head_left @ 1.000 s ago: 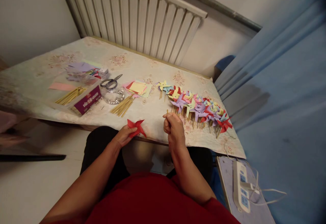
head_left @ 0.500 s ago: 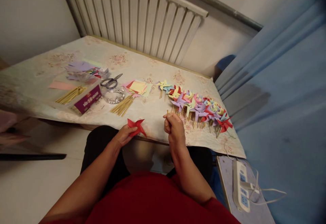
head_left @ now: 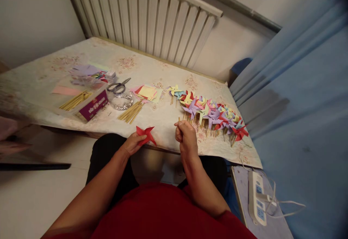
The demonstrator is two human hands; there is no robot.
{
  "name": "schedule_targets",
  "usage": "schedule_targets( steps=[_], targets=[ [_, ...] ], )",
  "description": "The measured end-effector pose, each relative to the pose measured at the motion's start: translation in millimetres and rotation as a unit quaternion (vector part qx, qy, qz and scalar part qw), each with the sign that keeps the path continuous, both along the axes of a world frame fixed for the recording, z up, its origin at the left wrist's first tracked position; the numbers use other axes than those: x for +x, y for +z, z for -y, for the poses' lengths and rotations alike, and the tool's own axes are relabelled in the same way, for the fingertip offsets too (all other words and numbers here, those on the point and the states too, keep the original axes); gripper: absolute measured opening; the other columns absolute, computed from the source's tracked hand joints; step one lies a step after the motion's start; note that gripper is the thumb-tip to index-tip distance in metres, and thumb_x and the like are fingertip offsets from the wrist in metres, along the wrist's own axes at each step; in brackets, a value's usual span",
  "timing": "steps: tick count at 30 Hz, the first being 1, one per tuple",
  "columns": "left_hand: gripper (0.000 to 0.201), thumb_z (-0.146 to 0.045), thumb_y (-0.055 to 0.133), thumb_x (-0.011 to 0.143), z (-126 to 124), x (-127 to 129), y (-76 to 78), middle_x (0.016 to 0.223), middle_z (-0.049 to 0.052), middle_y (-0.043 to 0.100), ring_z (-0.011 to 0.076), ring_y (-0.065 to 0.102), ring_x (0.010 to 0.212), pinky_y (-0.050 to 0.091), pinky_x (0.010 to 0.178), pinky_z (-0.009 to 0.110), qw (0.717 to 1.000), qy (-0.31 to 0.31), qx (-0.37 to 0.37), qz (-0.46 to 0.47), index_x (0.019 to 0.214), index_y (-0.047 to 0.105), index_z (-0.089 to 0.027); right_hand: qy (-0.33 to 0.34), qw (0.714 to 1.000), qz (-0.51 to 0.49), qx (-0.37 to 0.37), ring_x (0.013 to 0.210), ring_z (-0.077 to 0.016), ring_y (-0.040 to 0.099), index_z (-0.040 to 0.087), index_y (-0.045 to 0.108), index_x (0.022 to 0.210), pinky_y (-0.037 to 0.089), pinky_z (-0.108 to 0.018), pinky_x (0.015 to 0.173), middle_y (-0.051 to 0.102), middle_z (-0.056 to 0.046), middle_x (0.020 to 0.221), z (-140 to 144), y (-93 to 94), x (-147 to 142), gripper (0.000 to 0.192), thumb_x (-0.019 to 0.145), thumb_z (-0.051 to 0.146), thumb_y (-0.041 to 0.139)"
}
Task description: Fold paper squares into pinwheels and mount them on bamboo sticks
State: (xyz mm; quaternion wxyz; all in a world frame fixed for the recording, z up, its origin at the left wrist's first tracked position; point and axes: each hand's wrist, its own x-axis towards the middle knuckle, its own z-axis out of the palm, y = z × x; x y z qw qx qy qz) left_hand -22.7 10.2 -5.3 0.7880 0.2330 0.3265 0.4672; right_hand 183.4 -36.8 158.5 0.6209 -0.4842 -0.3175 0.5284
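My left hand (head_left: pixel 133 143) pinches a red paper pinwheel (head_left: pixel 146 135) between thumb and fingers, just off the table's front edge. To its right, my right hand (head_left: pixel 187 135) is closed in a fist on a thin wooden stick (head_left: pixel 179 119); only the stick's short tip shows above the fingers. Beyond that hand lie rows of finished pinwheels (head_left: pixel 212 115) in red, purple, yellow and blue. A fanned bundle of sticks (head_left: pixel 131 112) and a stack of coloured paper squares (head_left: pixel 146 93) rest on the table between the two hands, farther back.
Scissors (head_left: pixel 119 86) lie behind a clear round dish (head_left: pixel 121 102) of small shiny pieces. A clear plastic box (head_left: pixel 94 105) with a purple label stands at left, near more sticks. A power strip (head_left: pixel 257 199) sits at lower right. Part of another person (head_left: pixel 12 146) shows at far left.
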Motion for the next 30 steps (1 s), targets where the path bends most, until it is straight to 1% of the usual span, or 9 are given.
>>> schedule_targets(
  steps=[3, 6, 9, 15, 22, 30],
  targets=[
    [0.031, -0.015, 0.09, 0.056, 0.2, 0.4, 2.0, 0.079, 0.008, 0.076, 0.0161, 0.07, 0.067, 0.058, 0.069, 0.023, 1.0, 0.0, -0.001, 0.0, 0.082, 0.075, -0.009, -0.002, 1.0, 0.0, -0.003, 0.037, -0.0032, 0.019, 0.018, 0.061, 0.076, 0.01, -0.019, 0.039, 0.04, 0.011, 0.046, -0.2, -0.8, 0.0, 0.019, 0.07, 0.036, 0.066],
    [0.03, -0.015, 0.09, 0.056, 0.3, 0.6, 2.9, 0.079, 0.009, 0.076, 0.0163, 0.07, 0.067, 0.058, 0.069, 0.024, 1.0, 0.001, -0.001, -0.002, 0.081, 0.075, -0.009, -0.013, 1.0, 0.003, -0.008, 0.037, -0.0035, 0.019, 0.019, 0.06, 0.073, 0.01, -0.019, 0.038, 0.04, 0.011, 0.045, -0.4, -0.9, -0.3, 0.017, 0.071, 0.035, 0.065],
    [0.028, -0.014, 0.089, 0.058, 0.1, 0.1, 2.1, 0.078, 0.009, 0.076, 0.0163, 0.07, 0.066, 0.058, 0.068, 0.024, 1.0, -0.004, 0.004, 0.0, 0.082, 0.075, -0.008, -0.017, 1.0, 0.006, -0.008, 0.037, -0.0036, 0.019, 0.019, 0.059, 0.072, 0.01, -0.02, 0.039, 0.04, 0.011, 0.045, -0.6, -1.2, 0.0, 0.015, 0.071, 0.034, 0.064],
    [0.026, -0.012, 0.087, 0.061, -0.5, -0.7, -1.3, 0.079, 0.009, 0.076, 0.016, 0.071, 0.066, 0.058, 0.068, 0.023, 1.0, -0.004, 0.003, 0.004, 0.084, 0.074, -0.009, -0.01, 1.0, 0.008, 0.0, 0.038, -0.0036, 0.023, 0.018, 0.062, 0.076, 0.011, -0.02, 0.04, 0.045, 0.009, 0.048, -0.9, -4.1, 2.0, 0.019, 0.07, 0.035, 0.066],
    [0.028, -0.014, 0.089, 0.059, 0.2, 0.0, 1.8, 0.078, 0.008, 0.076, 0.0155, 0.07, 0.066, 0.058, 0.069, 0.023, 1.0, -0.006, 0.005, -0.001, 0.082, 0.074, -0.009, -0.023, 1.0, 0.011, -0.001, 0.037, -0.0034, 0.022, 0.018, 0.06, 0.071, 0.01, -0.02, 0.039, 0.043, 0.009, 0.047, -0.1, -3.8, 1.3, 0.018, 0.071, 0.035, 0.065],
    [0.028, -0.013, 0.087, 0.06, -0.2, -0.4, -1.7, 0.08, 0.009, 0.076, 0.0164, 0.071, 0.067, 0.059, 0.068, 0.024, 1.0, -0.006, 0.007, 0.003, 0.084, 0.074, -0.009, -0.01, 1.0, 0.01, -0.001, 0.037, -0.0034, 0.02, 0.018, 0.062, 0.081, 0.01, -0.02, 0.039, 0.043, 0.01, 0.047, -0.1, -6.1, 2.3, 0.022, 0.071, 0.037, 0.066]
  ],
)
